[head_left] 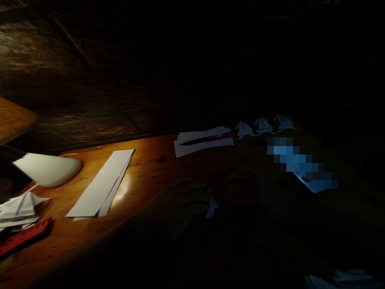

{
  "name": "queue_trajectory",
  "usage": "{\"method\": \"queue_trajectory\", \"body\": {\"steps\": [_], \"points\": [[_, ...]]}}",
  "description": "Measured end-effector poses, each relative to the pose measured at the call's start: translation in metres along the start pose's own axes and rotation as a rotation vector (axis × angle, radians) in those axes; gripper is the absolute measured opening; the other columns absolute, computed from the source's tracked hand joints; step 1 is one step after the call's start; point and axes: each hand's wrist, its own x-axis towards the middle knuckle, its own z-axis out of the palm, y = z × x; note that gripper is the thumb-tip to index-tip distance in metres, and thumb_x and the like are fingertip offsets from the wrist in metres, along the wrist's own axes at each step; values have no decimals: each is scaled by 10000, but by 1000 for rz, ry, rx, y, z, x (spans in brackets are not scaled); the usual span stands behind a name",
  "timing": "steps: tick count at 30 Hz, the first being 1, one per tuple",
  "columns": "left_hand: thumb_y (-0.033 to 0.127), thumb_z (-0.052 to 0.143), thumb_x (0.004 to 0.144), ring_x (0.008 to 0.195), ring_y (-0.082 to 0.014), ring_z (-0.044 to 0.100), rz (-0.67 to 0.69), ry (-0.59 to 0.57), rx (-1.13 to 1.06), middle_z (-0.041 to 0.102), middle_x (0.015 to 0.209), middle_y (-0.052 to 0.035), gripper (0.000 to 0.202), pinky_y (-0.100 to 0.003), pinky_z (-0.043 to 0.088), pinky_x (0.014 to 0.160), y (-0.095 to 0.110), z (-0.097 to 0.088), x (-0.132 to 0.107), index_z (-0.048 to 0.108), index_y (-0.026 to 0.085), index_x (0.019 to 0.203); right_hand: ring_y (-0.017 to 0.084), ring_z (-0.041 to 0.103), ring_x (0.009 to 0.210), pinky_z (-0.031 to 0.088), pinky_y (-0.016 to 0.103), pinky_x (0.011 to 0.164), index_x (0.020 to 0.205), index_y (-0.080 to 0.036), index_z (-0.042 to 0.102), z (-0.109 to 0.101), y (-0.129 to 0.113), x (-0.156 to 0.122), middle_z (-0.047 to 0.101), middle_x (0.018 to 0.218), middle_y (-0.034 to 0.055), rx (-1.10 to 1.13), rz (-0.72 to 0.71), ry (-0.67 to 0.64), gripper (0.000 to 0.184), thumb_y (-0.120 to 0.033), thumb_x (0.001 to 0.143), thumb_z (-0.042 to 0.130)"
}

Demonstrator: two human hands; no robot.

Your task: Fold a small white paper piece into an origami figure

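In deep shadow at the centre of the head view, my left hand (188, 196) is closed, fingers curled round a small piece of folded paper (211, 205). Only part of that white paper shows, between the two hands. Just right of it my right hand (243, 186) is also curled; darkness hides whether anything is in its fingers. Beyond the hands, a knife with a red handle (197, 140) lies across white paper sheets (183, 149). Several folded paper figures sit near the back edge, one of them a pointed paper shape (245, 129).
Paper strips (104, 182) lie on the lit wooden table (147, 160). At left are a white lamp-like object (49, 168), crumpled folded paper (19, 208) and a red slotted object (27, 237). A glowing phone (314, 185), partly pixelated, lies right. A dark wall (75, 88) stands behind.
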Motion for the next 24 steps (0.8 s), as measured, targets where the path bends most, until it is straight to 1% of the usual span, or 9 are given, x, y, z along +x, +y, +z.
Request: {"method": "queue_trajectory", "body": {"steps": [2, 5, 7, 9, 11, 13, 16, 20, 24], "points": [[127, 549, 970, 1319, -239, 587, 7, 20, 7, 734, 1286, -18, 269, -462, 483, 1077, -1, 3, 1, 678, 270, 1158, 211, 598, 1177, 353, 392, 975, 1074, -249, 708, 1, 2, 1, 772, 1125, -20, 10, -23, 6, 132, -211, 986, 616], [143, 534, 973, 1318, -258, 579, 43, 75, 9, 734, 1276, -60, 238, -451, 483, 1040, -3, 9, -2, 651, 225, 1163, 213, 601, 1189, 391, 395, 997, 1080, -256, 737, 0, 3, 2, 775, 1133, -6, 48, 18, -15, 201, -155, 938, 636], [121, 512, 953, 1318, -267, 576, 27, 68, 8, 712, 1308, -89, 318, -461, 473, 1048, -4, 12, -4, 616, 208, 1241, 213, 611, 1182, 418, 401, 1002, 1124, -257, 748, -3, 1, 2, 774, 1158, 11, 63, 55, -27, 260, -131, 934, 622], [110, 506, 955, 1332, -275, 564, 3, 56, 31, 684, 1362, -102, 414, -475, 460, 1066, -3, 14, -5, 571, 207, 1352, 209, 622, 1163, 449, 395, 988, 1158, -264, 751, -7, 0, 2, 777, 1155, 20, 76, 49, -31, 294, -130, 943, 602], [109, 513, 976, 1362, -272, 542, -13, 32, 57, 670, 1399, -84, 474, -472, 449, 1090, -2, 16, -5, 535, 235, 1433, 211, 623, 1181, 474, 393, 989, 1190, -261, 750, -10, -1, 1, 777, 1175, 34, 80, 36, -30, 326, -128, 946, 578], [124, 535, 999, 1384, -260, 525, -11, 16, 76, 673, 1410, -55, 482, -453, 443, 1107, -1, 17, -4, 528, 262, 1461, 218, 622, 1198, 491, 401, 991, 1218, -256, 744, -11, 1, 0, 773, 1203, 44, 69, 35, -18, 356, -123, 941, 563], [154, 576, 1011, 1371, -252, 528, 26, 31, 114, 678, 1409, -45, 457, -433, 443, 1110, 0, 15, -2, 544, 240, 1459, 232, 623, 1190, 504, 423, 988, 1238, -248, 740, -10, 2, -3, 766, 1238, 48, 55, 32, 15, 375, -131, 935, 553], [167, 572, 1031, 1404, -240, 498, 31, 45, 155, 664, 1441, -34, 446, -425, 427, 1145, 1, 13, -2, 543, 220, 1473, 247, 609, 1213, 480, 456, 1021, 1211, -247, 753, -12, 0, -3, 752, 1277, 26, -1, 7, -7, 332, -159, 953, 563], [172, 551, 1035, 1466, -257, 453, 58, 18, 176, 632, 1488, -36, 459, -438, 415, 1178, 1, 12, -4, 542, 227, 1491, 245, 622, 1197, 469, 444, 979, 1143, -280, 774, -16, -6, 1, 740, 1284, 17, -77, 36, -44, 254, -202, 977, 598]]}}
